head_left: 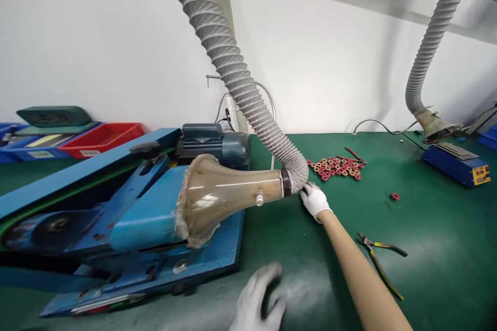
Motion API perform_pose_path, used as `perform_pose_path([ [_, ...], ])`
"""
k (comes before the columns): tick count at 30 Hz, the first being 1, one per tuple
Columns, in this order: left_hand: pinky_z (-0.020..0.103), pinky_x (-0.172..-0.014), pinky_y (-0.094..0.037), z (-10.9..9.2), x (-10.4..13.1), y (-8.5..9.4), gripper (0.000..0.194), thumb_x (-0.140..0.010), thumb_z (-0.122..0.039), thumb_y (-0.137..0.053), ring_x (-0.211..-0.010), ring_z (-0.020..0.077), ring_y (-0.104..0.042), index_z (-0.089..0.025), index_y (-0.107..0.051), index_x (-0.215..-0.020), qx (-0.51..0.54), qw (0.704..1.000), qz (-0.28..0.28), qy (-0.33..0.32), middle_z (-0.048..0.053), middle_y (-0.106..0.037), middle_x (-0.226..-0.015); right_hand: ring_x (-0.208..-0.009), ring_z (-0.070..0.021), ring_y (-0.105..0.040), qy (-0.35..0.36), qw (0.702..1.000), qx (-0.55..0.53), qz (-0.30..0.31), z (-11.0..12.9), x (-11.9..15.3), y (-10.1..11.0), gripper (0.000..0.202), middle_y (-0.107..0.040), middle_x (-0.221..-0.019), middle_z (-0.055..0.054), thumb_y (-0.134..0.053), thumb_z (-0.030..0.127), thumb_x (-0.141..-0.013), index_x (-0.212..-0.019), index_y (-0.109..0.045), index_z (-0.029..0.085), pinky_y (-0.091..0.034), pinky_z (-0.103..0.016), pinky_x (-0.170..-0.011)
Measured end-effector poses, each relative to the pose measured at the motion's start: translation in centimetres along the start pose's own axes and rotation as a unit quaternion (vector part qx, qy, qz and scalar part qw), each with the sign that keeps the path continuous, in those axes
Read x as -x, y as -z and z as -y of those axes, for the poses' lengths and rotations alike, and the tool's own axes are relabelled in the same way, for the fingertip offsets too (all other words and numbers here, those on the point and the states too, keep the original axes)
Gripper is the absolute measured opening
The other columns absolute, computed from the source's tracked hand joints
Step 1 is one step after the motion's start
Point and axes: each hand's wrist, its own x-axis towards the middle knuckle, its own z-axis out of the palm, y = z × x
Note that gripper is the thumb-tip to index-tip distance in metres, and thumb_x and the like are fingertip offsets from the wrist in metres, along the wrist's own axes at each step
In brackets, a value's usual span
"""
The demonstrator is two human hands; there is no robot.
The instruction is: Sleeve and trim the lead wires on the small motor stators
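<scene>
My right hand [315,199], in a white glove, reaches forward and touches the lower bend of the grey ribbed extraction hose [233,70] where it joins the clear funnel hood [217,196]. Whether the fingers grip the hose is hidden behind it. My left hand [258,302], also gloved and blurred, hovers low over the green table near the blue belt sander's base [155,269], fingers spread, holding nothing. The hood faces the blue belt sander [116,201].
A pile of small red and gold rings [337,167] lies behind my right hand, one loose ring [395,196] to the right. Yellow-handled pliers [378,258] lie by my forearm. Also here: a second hose [430,46], a blue device [456,164], red and blue bins [97,138].
</scene>
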Motion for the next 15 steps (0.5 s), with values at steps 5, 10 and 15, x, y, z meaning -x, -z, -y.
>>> perform_pose_path([
  [5,0.042,-0.106,-0.03,-6.2,-13.3,-7.7,0.077,-0.057,-0.022,-0.066,-0.123,0.03,-0.042,-0.022,-0.042,-0.13,0.112,0.987,0.041,0.106,0.01,-0.048,-0.131,-0.096,-0.0176,-0.058,-0.083,0.995,-0.022,-0.047,-4.5,0.3,2.1,0.028,-0.06,-0.11,-0.007,-0.044,0.034,-0.092,-0.11,-0.056,0.017,-0.044,-0.039,-0.086],
  [10,0.038,-0.101,-0.035,-7.8,-23.6,-12.3,0.085,-0.063,-0.039,-0.071,-0.124,0.0319,-0.04,-0.014,-0.032,-0.133,0.13,0.981,0.027,0.144,0.017,-0.045,-0.132,-0.094,-0.0173,-0.057,-0.1,0.992,-0.016,-0.069,-8.3,0.9,3.3,0.034,-0.061,-0.106,-0.009,-0.029,0.022,-0.093,-0.109,-0.059,0.015,-0.042,-0.032,-0.082],
  [15,0.039,-0.1,-0.033,-7.9,-31.2,-14.6,0.072,-0.083,-0.055,-0.049,-0.125,0.0306,-0.04,-0.008,-0.029,-0.134,0.161,0.968,-0.01,0.192,0.021,-0.044,-0.132,-0.109,-0.0211,-0.048,0.023,0.999,0.002,-0.044,-7.6,0.7,2.7,0.027,-0.059,-0.114,-0.004,-0.044,0.032,-0.087,-0.106,-0.062,0.03,-0.032,-0.033,-0.092],
])
